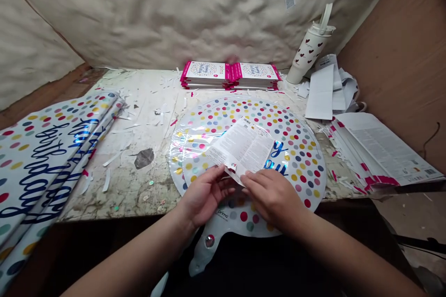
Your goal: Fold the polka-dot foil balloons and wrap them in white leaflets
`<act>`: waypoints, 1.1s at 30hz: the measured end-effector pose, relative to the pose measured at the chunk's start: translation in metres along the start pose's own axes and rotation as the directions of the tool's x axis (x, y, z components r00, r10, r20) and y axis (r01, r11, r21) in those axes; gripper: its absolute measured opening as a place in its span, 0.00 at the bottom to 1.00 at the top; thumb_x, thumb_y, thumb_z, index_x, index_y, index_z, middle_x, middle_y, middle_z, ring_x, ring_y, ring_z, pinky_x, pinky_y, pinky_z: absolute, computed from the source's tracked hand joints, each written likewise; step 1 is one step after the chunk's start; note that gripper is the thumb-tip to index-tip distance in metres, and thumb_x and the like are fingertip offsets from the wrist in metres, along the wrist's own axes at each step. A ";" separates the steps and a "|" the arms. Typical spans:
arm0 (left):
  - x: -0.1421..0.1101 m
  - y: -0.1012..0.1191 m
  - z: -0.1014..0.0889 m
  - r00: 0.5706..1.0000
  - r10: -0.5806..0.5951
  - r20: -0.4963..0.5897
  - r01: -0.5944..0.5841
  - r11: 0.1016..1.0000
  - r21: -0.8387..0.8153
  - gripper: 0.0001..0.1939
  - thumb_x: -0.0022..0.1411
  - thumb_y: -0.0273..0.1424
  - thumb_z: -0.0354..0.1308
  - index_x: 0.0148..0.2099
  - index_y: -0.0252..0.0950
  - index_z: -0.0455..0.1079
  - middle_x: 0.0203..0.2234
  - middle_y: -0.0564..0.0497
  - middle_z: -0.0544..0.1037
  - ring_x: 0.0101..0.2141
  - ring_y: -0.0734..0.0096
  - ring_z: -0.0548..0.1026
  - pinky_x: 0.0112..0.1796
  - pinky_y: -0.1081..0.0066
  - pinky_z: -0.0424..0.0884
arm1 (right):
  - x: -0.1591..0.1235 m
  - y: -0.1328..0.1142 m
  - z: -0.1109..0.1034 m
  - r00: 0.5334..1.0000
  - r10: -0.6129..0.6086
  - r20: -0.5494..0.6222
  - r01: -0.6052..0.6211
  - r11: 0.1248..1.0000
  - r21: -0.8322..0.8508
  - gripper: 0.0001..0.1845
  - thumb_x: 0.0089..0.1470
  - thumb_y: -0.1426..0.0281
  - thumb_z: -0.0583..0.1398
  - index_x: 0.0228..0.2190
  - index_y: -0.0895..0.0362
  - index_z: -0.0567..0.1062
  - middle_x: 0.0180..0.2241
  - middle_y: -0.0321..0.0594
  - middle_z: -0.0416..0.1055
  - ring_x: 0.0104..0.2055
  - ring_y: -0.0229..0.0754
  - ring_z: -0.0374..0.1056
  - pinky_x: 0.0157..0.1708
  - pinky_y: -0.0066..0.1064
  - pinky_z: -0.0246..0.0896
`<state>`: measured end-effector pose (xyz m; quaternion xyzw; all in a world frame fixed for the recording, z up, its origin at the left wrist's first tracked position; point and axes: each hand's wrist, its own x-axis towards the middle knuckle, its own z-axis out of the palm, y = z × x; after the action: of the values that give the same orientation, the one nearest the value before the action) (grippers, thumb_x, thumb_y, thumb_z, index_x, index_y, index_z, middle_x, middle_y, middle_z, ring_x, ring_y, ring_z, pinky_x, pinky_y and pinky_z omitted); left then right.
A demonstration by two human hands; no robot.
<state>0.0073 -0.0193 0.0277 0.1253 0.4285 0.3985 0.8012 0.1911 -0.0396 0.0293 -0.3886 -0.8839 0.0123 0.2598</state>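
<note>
A white printed paper packet [245, 146] with small text lies tilted above a stack of flat, round foil balloons [306, 148] with coloured dots and blue lettering. My left hand [205, 195] pinches the packet's near left edge between thumb and fingers. The fingers of my right hand [268, 192] are closed on its near right corner. Between the two hands the near edge looks slightly parted, with a small red and white patch showing. The balloons' pale neck [204, 253] hangs over the table edge towards me.
Two stacks of pink-edged packets [228, 76] stand at the back. Folded dotted foil balloons [52, 148] lie at left. On the right are a fanned pile of printed packets [390, 148], loose white papers [322, 90] and a tumbler [310, 48]. Paper scraps litter the worn table [118, 181].
</note>
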 end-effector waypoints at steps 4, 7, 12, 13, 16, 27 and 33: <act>-0.002 -0.004 0.000 0.985 0.166 0.052 -0.174 0.945 0.277 0.09 0.55 0.33 0.60 0.35 0.32 0.71 0.29 0.49 0.77 0.30 0.71 0.75 0.34 0.72 0.70 | 0.017 0.004 0.010 0.974 0.228 -0.008 -0.212 0.916 0.342 0.18 0.53 0.64 0.59 0.45 0.58 0.69 0.35 0.43 0.72 0.37 0.41 0.68 0.38 0.33 0.65; -0.001 -0.005 0.005 0.984 0.170 0.054 -0.179 0.932 0.315 0.09 0.53 0.35 0.61 0.33 0.33 0.70 0.27 0.50 0.77 0.29 0.72 0.75 0.31 0.73 0.69 | 0.033 0.002 0.015 0.957 0.280 -0.073 -0.223 0.876 0.428 0.07 0.56 0.69 0.55 0.33 0.56 0.72 0.28 0.40 0.71 0.32 0.39 0.67 0.34 0.30 0.64; 0.007 0.009 -0.002 0.957 0.289 0.014 -0.270 0.875 0.401 0.13 0.53 0.37 0.60 0.39 0.36 0.67 0.29 0.52 0.76 0.28 0.70 0.75 0.31 0.70 0.71 | -0.002 0.023 -0.025 0.929 0.218 0.298 -0.346 0.798 0.494 0.07 0.54 0.68 0.57 0.26 0.54 0.74 0.25 0.35 0.72 0.27 0.36 0.68 0.29 0.26 0.63; 0.007 0.014 -0.005 0.940 0.339 0.026 -0.312 0.829 0.464 0.15 0.52 0.36 0.60 0.41 0.36 0.66 0.30 0.51 0.76 0.30 0.68 0.75 0.32 0.69 0.71 | -0.020 0.033 -0.037 0.880 0.127 0.458 -0.347 0.831 0.434 0.09 0.52 0.66 0.59 0.23 0.53 0.75 0.22 0.33 0.72 0.24 0.35 0.67 0.26 0.25 0.63; 0.003 0.032 -0.008 0.872 0.470 0.133 -0.423 0.591 0.686 0.20 0.54 0.33 0.60 0.49 0.37 0.62 0.33 0.50 0.76 0.34 0.64 0.76 0.33 0.68 0.72 | -0.069 0.059 -0.067 0.802 0.277 0.529 -0.343 0.939 0.028 0.17 0.51 0.61 0.59 0.15 0.53 0.73 0.14 0.35 0.67 0.15 0.37 0.63 0.15 0.27 0.58; -0.026 0.075 0.063 0.341 0.601 0.723 -0.763 -0.273 0.586 0.25 0.55 0.29 0.60 0.56 0.43 0.61 0.45 0.49 0.75 0.42 0.63 0.74 0.43 0.65 0.71 | 0.031 0.062 -0.062 0.833 0.498 -0.239 -0.182 0.656 0.732 0.04 0.53 0.67 0.59 0.33 0.50 0.74 0.33 0.38 0.76 0.38 0.47 0.72 0.39 0.43 0.70; 0.049 0.130 0.037 0.287 0.553 0.782 -0.514 -0.600 0.613 0.19 0.63 0.24 0.44 0.53 0.38 0.66 0.46 0.47 0.74 0.46 0.63 0.72 0.47 0.63 0.68 | 0.029 0.101 -0.036 0.669 0.711 -0.215 -0.265 0.499 0.825 0.20 0.51 0.64 0.61 0.47 0.53 0.68 0.42 0.45 0.74 0.43 0.47 0.71 0.39 0.38 0.71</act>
<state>-0.0167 0.1072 0.0917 0.8398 0.3938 0.3725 0.0305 0.2606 0.0445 0.0508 -0.4805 -0.5322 0.3354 0.6110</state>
